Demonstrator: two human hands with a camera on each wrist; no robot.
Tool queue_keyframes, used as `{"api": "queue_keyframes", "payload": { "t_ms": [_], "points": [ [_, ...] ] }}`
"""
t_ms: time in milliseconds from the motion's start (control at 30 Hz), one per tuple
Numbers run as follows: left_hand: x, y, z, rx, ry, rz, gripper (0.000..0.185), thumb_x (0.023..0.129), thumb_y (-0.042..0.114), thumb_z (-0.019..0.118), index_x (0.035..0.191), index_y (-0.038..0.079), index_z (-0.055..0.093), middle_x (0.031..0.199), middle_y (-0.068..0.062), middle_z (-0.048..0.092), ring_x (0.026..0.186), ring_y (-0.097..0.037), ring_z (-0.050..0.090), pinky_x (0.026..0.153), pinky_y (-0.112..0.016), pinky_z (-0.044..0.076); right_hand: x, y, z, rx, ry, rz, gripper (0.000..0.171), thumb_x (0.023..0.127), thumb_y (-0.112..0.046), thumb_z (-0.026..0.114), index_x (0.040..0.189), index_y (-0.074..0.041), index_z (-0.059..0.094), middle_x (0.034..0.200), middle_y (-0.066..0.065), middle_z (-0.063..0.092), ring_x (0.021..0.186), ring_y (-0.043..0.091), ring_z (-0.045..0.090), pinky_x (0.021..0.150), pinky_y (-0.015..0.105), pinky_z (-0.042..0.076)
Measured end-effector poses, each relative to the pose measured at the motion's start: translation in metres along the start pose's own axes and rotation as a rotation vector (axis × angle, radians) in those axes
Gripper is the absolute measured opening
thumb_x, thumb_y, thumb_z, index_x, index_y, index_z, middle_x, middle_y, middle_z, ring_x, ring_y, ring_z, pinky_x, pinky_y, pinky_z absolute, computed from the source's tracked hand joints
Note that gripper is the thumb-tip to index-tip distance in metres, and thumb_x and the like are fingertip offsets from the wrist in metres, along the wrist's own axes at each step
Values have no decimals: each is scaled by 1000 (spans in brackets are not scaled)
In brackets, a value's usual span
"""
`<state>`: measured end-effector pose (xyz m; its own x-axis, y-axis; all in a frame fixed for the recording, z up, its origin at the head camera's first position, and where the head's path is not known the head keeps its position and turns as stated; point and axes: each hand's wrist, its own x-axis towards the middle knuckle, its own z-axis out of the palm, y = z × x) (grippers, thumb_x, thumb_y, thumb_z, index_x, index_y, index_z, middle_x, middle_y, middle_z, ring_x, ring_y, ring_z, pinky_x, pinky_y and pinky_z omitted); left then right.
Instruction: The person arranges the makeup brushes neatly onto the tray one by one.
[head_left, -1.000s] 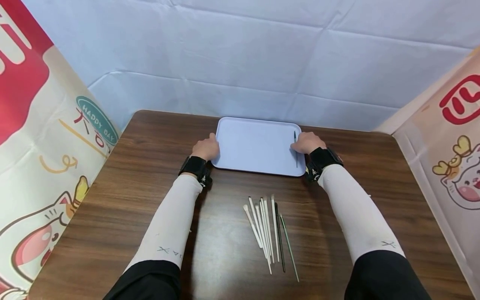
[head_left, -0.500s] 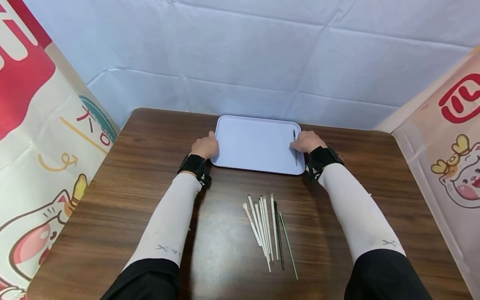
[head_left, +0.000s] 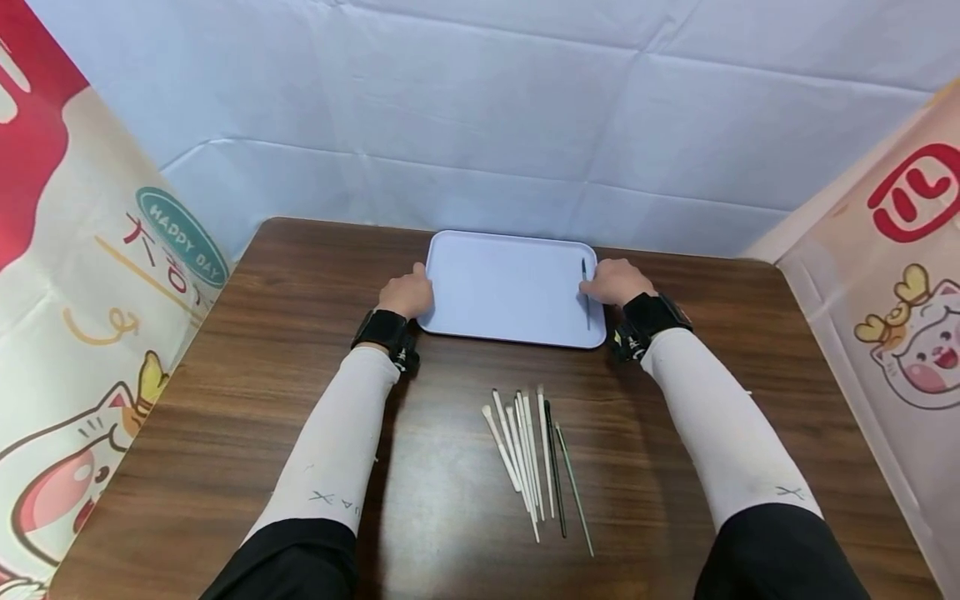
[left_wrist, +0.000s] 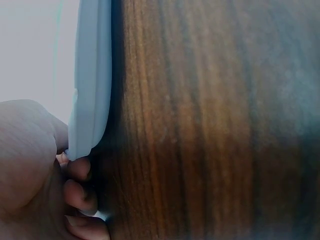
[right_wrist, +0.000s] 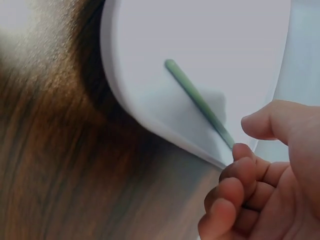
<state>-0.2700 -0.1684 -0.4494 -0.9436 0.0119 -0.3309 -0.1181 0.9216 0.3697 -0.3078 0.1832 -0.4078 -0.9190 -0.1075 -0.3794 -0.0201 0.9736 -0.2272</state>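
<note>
At twelve o'clock on the counter [head_left: 225, 392], toward its far edge, sits the tray [head_left: 510, 292], with one thin green brush [head_left: 585, 287] lying lengthwise just inside its three o'clock rim. If the tray is lifted or tipped unevenly, that brush could roll or slide across the smooth surface, or off over the low rim, since nothing pins it. A pull toward six o'clock could also run the tray into the loose brushes [head_left: 532, 458] fanned out on the counter nearer the person, scattering them.

Left hand [head_left: 407, 293] grips the nine o'clock rim: the wrist view shows the thumb above the rim and curled fingers [left_wrist: 80, 192] tucked under it against the wood. Right hand [head_left: 617, 282] is at the three o'clock rim, fingers [right_wrist: 240, 187] curled beneath the edge and the thumb raised over the tray, close to the brush's near end. Whether that thumb actually presses on the tray or the brush is hard to tell; it seems to hover just above.
</note>
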Motion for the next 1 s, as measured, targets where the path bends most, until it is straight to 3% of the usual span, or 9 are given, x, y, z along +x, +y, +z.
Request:
{"api": "queue_keyframes", "payload": {
  "t_ms": [167, 400, 633, 867, 1000],
  "points": [
    [2, -2, 1, -1, 2, -2, 46, 110, 25, 22, 148, 0, 28, 122, -26, 59, 105, -41, 57, 92, -52, 46, -6, -3, -4, 1, 13, 2, 37, 100, -29, 53, 69, -10, 46, 63, 4, 45, 60, 22, 50, 53, 34, 38],
    [-2, -2, -1, -11, 4, 3, 46, 110, 25, 23, 148, -1, 28, 123, -27, 59, 106, -42, 57, 93, -53, 46, -14, -8, -10, 3, 6, -12, 31, 100, -29, 52, 86, -3, 62, 72, 8, 55, 65, 24, 56, 55, 34, 43],
    [-6, 1, -3, -17, -5, 8, 46, 111, 26, 23, 148, -1, 27, 124, -27, 58, 108, -43, 56, 94, -52, 45, -22, -9, -14, 15, -6, -8, 34, 99, -29, 52, 75, -7, 58, 59, 3, 49, 56, 20, 52, 51, 33, 40],
    [-9, 1, -4, -22, 6, 25, 44, 110, 25, 23, 145, -2, 31, 119, -27, 59, 102, -43, 56, 89, -52, 46, -37, -13, -18, 7, 0, -29, 33, 99, -30, 52, 82, -3, 63, 59, 3, 50, 55, 20, 52, 50, 33, 39],
    [-8, 2, -3, -15, 7, 33, 44, 110, 25, 23, 144, -2, 31, 116, -27, 60, 99, -42, 56, 87, -51, 47, -46, -15, -19, -2, 15, -60, 32, 99, -29, 53, 77, -6, 60, 58, 2, 50, 54, 20, 51, 49, 33, 39]
  ]
}}
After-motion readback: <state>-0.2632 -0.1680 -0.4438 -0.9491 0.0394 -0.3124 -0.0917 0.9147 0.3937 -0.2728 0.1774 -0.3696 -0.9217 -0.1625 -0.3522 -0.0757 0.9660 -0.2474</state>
